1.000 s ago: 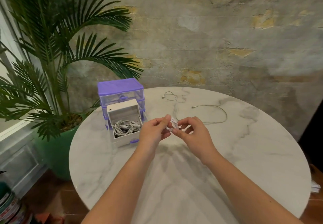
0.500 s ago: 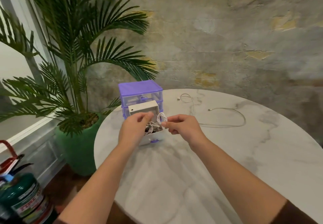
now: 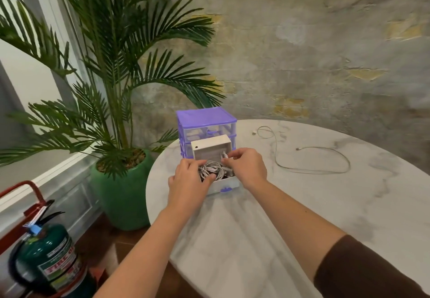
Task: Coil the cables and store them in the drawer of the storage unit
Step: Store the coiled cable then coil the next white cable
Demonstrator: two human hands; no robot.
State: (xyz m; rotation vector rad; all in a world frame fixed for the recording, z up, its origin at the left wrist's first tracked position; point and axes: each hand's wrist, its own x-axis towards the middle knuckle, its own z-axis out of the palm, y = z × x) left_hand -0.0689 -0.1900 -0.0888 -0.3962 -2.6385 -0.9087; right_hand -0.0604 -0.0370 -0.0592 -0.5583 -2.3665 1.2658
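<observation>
A purple storage unit [image 3: 206, 117] stands at the table's left edge with its white drawer [image 3: 226, 183] pulled out toward me. Several coiled white cables [image 3: 211, 168] lie bundled inside the drawer. My left hand [image 3: 187, 185] rests over the drawer's near left corner, fingers on the bundle. My right hand [image 3: 246, 166] reaches in from the right, fingertips pressing a white coil down among the others. A loose uncoiled white cable [image 3: 311, 170] lies spread on the table to the right, apart from both hands.
The round marble table [image 3: 325, 216] ends close behind the unit and to its left. A palm in a green pot [image 3: 121, 195] stands beside the table on the left. A green fire extinguisher [image 3: 48, 265] sits on the floor at lower left.
Both hands carried the coiled cable left from the table's middle to the open drawer and lowered it in. The camera turned left, bringing the extinguisher into view.
</observation>
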